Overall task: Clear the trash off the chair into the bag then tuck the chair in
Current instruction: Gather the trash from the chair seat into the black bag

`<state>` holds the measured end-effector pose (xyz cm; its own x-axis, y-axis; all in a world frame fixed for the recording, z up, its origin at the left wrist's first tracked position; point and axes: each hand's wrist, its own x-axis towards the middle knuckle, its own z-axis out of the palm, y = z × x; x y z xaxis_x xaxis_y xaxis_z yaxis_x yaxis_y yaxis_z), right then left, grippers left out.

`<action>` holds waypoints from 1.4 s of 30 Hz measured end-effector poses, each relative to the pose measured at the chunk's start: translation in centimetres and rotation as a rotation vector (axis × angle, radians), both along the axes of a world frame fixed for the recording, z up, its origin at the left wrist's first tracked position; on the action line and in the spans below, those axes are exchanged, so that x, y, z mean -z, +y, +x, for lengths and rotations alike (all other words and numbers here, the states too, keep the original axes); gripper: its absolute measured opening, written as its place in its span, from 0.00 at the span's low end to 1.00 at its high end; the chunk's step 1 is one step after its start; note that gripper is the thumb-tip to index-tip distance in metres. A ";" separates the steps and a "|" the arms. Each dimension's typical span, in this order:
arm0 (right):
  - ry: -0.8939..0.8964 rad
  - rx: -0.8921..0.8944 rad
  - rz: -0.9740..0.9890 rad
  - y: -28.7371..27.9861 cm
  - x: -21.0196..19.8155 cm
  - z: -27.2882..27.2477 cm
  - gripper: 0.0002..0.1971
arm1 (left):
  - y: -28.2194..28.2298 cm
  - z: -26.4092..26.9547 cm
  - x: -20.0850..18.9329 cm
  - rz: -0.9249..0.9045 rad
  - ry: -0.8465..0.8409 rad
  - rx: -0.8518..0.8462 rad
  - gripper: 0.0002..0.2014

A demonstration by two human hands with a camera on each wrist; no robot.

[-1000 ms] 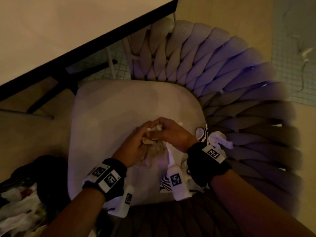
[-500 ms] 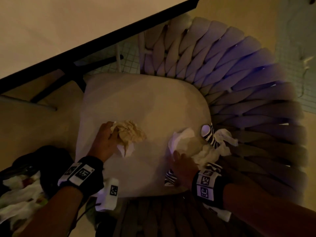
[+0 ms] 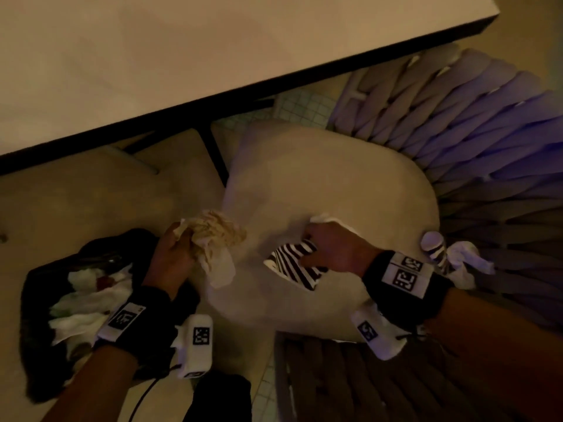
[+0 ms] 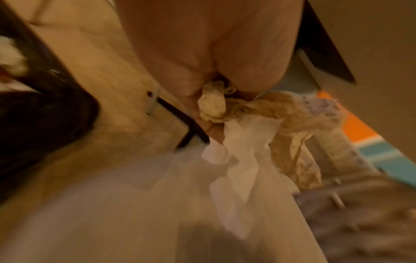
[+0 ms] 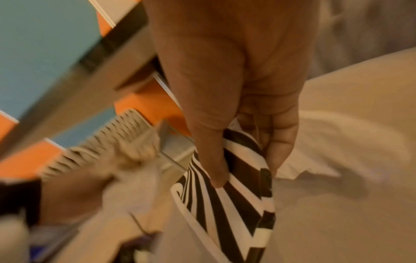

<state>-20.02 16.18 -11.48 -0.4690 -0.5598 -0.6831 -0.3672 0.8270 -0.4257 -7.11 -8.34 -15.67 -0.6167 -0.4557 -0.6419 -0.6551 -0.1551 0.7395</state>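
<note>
My left hand (image 3: pixel 176 248) grips a crumpled brown and white paper wad (image 3: pixel 214 236) at the left edge of the chair's pale seat cushion (image 3: pixel 335 178), beside the black trash bag (image 3: pixel 45 300) on the floor. The same paper wad (image 4: pixel 258 128) hangs from my left hand (image 4: pixel 211 99) in the left wrist view. My right hand (image 3: pixel 329 251) pinches a black-and-white striped wrapper (image 3: pixel 292 266) together with a white tissue (image 3: pixel 329 220) on the seat. The right wrist view has the striped wrapper (image 5: pixel 243 186) between thumb and fingers (image 5: pixel 281 147). More striped and white trash (image 3: pixel 451 254) lies at the seat's right edge.
A pale table (image 3: pixel 213 50) with a dark edge runs across the top, its black leg (image 3: pixel 213 153) just left of the chair. The chair's woven rope back (image 3: pixel 487 132) curves along the right. The bag holds white crumpled paper (image 3: pixel 85 287). Dark slats (image 3: pixel 350 385) lie below the seat.
My left hand carried the brown paper wad left from mid-seat to the seat's edge by the bag. My right hand picked up the striped wrapper and tissue.
</note>
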 end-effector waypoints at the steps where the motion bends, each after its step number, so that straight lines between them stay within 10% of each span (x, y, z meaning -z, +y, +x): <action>1: -0.009 0.001 -0.021 -2.5 -0.3 0.3 0.23 | -1.3 1.2 0.0 0.000 -0.001 -0.034 0.10; 5: -0.117 -0.060 -0.146 -15.1 -0.3 4.9 0.24 | -9.6 9.1 1.6 0.004 -0.058 -0.255 0.23; 10: -0.240 -0.251 -0.114 -27.2 4.0 14.0 0.25 | -18.2 20.4 5.0 -0.091 -0.273 -0.296 0.13; 21: -0.288 -0.530 0.079 -37.3 16.9 27.8 0.23 | -23.9 30.3 13.5 0.055 -0.413 -0.284 0.31; 26: -0.324 -0.444 0.041 -37.6 18.4 27.8 0.36 | -24.0 30.3 12.3 0.213 -0.339 -0.262 0.50; 37: -0.438 -0.031 -0.133 -29.4 9.0 18.8 0.27 | -20.5 24.1 7.1 -0.019 -0.249 -0.138 0.36; 42: -0.425 0.389 -0.209 -16.4 4.2 9.0 0.22 | -18.8 19.2 12.8 -0.235 -0.221 0.015 0.32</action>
